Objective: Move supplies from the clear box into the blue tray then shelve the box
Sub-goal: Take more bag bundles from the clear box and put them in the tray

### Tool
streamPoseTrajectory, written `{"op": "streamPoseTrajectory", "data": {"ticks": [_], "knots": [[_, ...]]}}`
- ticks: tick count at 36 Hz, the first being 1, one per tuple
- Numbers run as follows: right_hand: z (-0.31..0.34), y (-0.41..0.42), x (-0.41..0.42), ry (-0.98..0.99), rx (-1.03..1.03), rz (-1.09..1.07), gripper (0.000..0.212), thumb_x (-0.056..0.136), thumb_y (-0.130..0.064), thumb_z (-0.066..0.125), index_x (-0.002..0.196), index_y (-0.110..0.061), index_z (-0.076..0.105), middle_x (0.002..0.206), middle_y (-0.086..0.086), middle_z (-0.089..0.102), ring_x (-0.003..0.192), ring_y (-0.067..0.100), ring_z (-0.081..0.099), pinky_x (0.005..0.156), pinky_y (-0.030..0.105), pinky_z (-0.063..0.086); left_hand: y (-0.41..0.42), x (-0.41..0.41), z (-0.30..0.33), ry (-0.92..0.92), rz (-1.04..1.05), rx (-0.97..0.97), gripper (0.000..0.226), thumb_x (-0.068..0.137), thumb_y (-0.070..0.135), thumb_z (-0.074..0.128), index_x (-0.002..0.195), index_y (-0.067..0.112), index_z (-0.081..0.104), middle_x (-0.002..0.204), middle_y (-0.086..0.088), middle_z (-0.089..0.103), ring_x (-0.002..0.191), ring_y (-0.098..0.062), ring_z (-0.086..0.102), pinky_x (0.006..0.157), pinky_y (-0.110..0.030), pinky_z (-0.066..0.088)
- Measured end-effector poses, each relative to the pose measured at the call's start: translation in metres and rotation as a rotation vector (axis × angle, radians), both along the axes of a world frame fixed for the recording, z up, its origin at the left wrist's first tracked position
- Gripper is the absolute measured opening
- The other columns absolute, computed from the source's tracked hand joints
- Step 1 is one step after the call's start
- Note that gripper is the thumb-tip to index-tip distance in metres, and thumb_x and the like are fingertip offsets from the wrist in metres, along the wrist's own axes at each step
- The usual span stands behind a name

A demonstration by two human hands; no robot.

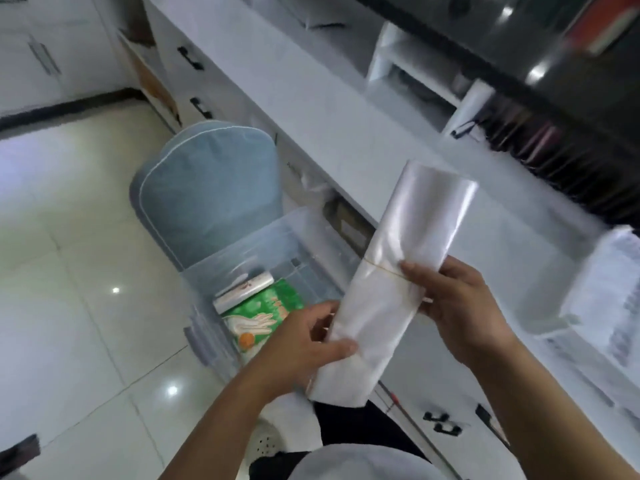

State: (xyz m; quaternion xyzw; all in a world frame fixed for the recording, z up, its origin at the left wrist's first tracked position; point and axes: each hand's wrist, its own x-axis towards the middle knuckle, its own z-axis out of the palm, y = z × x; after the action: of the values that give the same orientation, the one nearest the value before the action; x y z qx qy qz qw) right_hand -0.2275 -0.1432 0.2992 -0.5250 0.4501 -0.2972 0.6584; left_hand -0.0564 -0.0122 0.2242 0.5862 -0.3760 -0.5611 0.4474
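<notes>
Both hands grasp one bundle of clear plastic bags (394, 289), a long flat stack that runs diagonally from the lower centre of the frame up toward the right of centre. The left hand (304, 344) grips it near the lower end, thumb laid across the front face and fingers curled behind. The right hand (453, 306) pinches it at mid-length, thumb on the front, just where a thin rubber band (381, 268) circles the stack. The top end of the bundle is rounded and catches the light; the bottom end hangs above dark trousers at the lower centre.

Left of and below the bundle, in the middle of the frame, stands the clear box (249, 258) on a seat, its lid off. Inside it lie a green packet (266, 313) printed with a picture of gloves and, touching the packet's upper left edge, a roll of clear film (242, 289). A grey latch (199, 344) shows on the box's lower left wall. Behind the box rises a blue-grey chair back (207, 188) with pale piping.

A white counter (311, 116) crosses from the upper centre to the right edge, with drawers and black handles beneath. At the right edge lie white printed packages (609, 292), blurred. Dark shelving (554, 143) fills the upper right. Glossy pale floor tiles (69, 271) cover the left side.
</notes>
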Motion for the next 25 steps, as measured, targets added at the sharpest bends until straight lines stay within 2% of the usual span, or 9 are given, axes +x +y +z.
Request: {"op": "streamPoseTrajectory", "data": {"ticks": [4,8,11,15,20,22,25], "knots": [[0.013,-0.002,-0.047,-0.067,0.005,-0.026,0.033,0.074,-0.025,0.077,0.104,-0.012,0.074,0.105,0.012,0.074,0.096,0.032,0.07,0.074,0.037,0.057,-0.016,-0.033,0.017,0.067,-0.085,-0.02,0.036,0.075,0.021,0.08,0.109,0.029,0.071,0.108,-0.003,0.076,0.1,-0.024,0.072,0.088,-0.044,0.058],[0.016,-0.003,-0.091,-0.243,0.063,0.034,0.053,0.073,-0.02,0.081,0.123,-0.016,0.065,0.119,0.017,0.069,0.106,0.034,0.068,0.08,0.043,0.057,-0.036,-0.059,0.034,0.103,-0.107,-0.028,0.037,0.078,0.014,0.079,0.113,0.024,0.071,0.11,-0.008,0.075,0.102,-0.029,0.071,0.088,-0.042,0.058],[0.008,-0.008,-0.118,-0.246,0.066,-0.034,0.053,0.077,-0.012,0.076,0.127,-0.022,0.062,0.117,0.02,0.068,0.105,0.037,0.067,0.081,0.052,0.057,-0.055,-0.079,0.045,0.125,-0.124,-0.034,0.038,0.079,0.012,0.078,0.115,0.021,0.071,0.111,-0.009,0.074,0.103,-0.029,0.071,0.087,-0.039,0.058],[-0.003,-0.027,-0.152,-0.223,0.088,-0.113,0.048,0.084,-0.011,0.071,0.127,-0.03,0.061,0.113,0.021,0.069,0.101,0.04,0.067,0.085,0.061,0.055,-0.087,-0.112,0.057,0.127,-0.147,-0.005,0.035,0.078,0.014,0.078,0.111,0.023,0.073,0.109,-0.008,0.075,0.098,-0.026,0.072,0.076,-0.029,0.058],[-0.008,-0.068,-0.209,-0.247,0.127,-0.16,0.052,0.085,-0.01,0.07,0.131,-0.031,0.055,0.117,0.02,0.069,0.106,0.046,0.064,0.085,0.067,0.049,-0.142,-0.173,0.07,0.095,-0.217,0.043,0.03,0.078,0.016,0.079,0.105,0.026,0.075,0.106,-0.005,0.076,0.095,-0.023,0.073,0.073,-0.029,0.059],[-0.009,-0.087,-0.235,-0.264,0.139,-0.172,0.052,0.085,-0.009,0.07,0.131,-0.031,0.055,0.117,0.02,0.069,0.105,0.044,0.066,0.083,0.064,0.053,-0.167,-0.199,0.074,0.055,-0.253,0.037,0.027,0.08,0.015,0.076,0.102,0.032,0.075,0.103,-0.001,0.077,0.091,-0.018,0.074,0.07,-0.025,0.059],[-0.015,-0.117,-0.276,-0.289,0.163,-0.198,0.052,0.084,-0.01,0.07,0.129,-0.032,0.055,0.118,0.018,0.069,0.101,0.037,0.068,0.076,0.05,0.057,-0.204,-0.238,0.077,0.031,-0.31,0.043,0.025,0.083,0.02,0.074,0.102,0.036,0.074,0.103,0.003,0.076,0.091,-0.014,0.073,0.072,-0.025,0.059]]}}
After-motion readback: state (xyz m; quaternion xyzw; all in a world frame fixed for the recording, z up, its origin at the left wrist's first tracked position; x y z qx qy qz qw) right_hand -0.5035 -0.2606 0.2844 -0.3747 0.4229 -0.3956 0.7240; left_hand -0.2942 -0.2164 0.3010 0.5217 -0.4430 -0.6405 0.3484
